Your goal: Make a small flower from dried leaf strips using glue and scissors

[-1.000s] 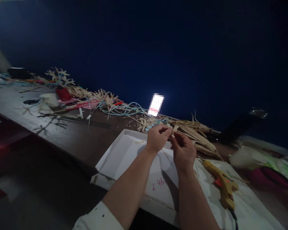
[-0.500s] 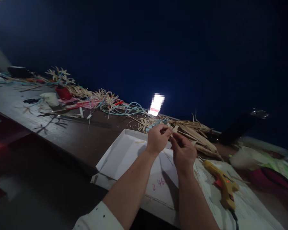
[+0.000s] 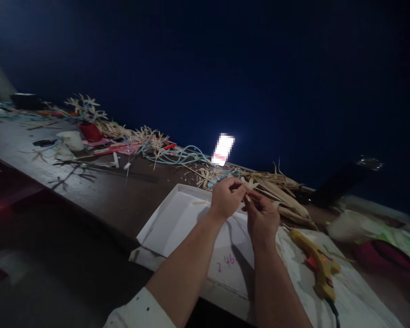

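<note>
My left hand (image 3: 227, 198) and my right hand (image 3: 263, 216) meet over the far side of a shallow white cardboard box (image 3: 171, 223). Between their fingertips is a small flower of pale dried husk (image 3: 251, 184), its pointed petals spreading above the fingers. The left thumb and forefinger pinch its base, partly hidden by the fingers. On the right, thumb and fingers close in at the same spot. A yellow glue gun (image 3: 316, 264) with a lit red light lies on papers beside my right forearm.
Dried husks (image 3: 283, 196) lie behind my hands. Blue-green cords (image 3: 181, 157), a red cup-like object (image 3: 90, 132) and a white cup (image 3: 71, 141) stretch left along the table. A glowing screen (image 3: 223, 149) stands at the back, a magenta round item (image 3: 384, 255) at right.
The husk piece has turned, so its spread petals now show above my fingertips. My right fingers have shifted slightly; the box and glue gun stay where they were.
</note>
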A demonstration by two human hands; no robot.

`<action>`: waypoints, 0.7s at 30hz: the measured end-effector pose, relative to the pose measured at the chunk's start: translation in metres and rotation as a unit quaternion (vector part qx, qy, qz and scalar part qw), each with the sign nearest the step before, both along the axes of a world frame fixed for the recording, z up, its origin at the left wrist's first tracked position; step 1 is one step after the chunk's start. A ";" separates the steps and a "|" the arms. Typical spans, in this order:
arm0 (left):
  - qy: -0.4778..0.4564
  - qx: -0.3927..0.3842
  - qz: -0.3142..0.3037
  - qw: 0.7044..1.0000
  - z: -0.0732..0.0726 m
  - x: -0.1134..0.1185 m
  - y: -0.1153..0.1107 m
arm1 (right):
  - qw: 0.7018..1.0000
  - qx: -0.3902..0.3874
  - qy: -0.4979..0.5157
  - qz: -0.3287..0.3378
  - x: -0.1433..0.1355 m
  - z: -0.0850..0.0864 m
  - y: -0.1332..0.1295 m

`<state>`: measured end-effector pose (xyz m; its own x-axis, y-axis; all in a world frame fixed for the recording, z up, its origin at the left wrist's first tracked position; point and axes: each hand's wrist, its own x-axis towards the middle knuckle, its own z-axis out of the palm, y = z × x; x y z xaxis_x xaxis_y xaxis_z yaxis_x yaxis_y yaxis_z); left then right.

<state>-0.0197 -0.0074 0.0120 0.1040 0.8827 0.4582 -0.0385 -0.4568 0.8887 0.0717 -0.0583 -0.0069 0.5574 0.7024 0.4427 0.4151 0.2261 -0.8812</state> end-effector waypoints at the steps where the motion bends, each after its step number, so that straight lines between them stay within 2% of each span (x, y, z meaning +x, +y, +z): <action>1: -0.005 -0.002 -0.007 1.000 0.001 0.000 0.000 | 1.000 0.002 0.000 -0.003 0.001 -0.001 0.000; 7: -0.055 -0.050 -0.066 0.995 0.004 0.000 0.001 | 0.998 0.007 0.060 -0.025 0.001 -0.001 0.002; 11: -0.095 -0.092 -0.047 0.990 0.002 0.002 0.005 | 0.991 0.023 0.122 -0.044 0.000 0.004 0.002; 17: -0.012 -0.038 -0.136 0.990 -0.005 0.006 0.005 | 0.975 0.037 0.216 -0.021 0.005 0.004 0.004; 21: 0.006 -0.018 -0.174 0.985 -0.011 0.010 0.004 | 0.947 0.060 0.316 0.015 0.004 0.005 0.006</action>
